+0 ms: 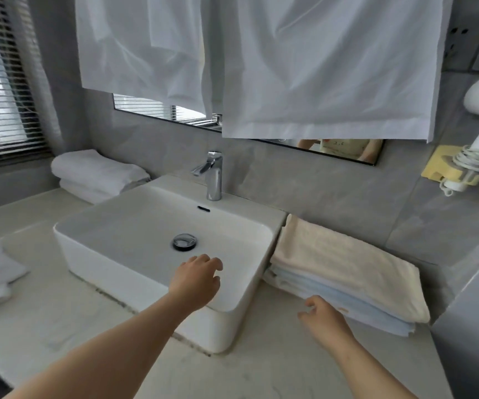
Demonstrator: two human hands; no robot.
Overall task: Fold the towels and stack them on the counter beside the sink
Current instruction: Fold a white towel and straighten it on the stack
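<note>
Folded towel stack sits on the worktop tight against the sink, on its right side, cream one on top; right hand loose and empty at the stack's near edge, maybe touching, hard to say; left hand relaxed above the sink's front rim, holding nothing.

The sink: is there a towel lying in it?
No, the sink shows only its drain; the cream towel lies folded beside it.

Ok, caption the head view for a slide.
Left hand over the sink, right hand beside the folded towels stacked on the counter.
</note>
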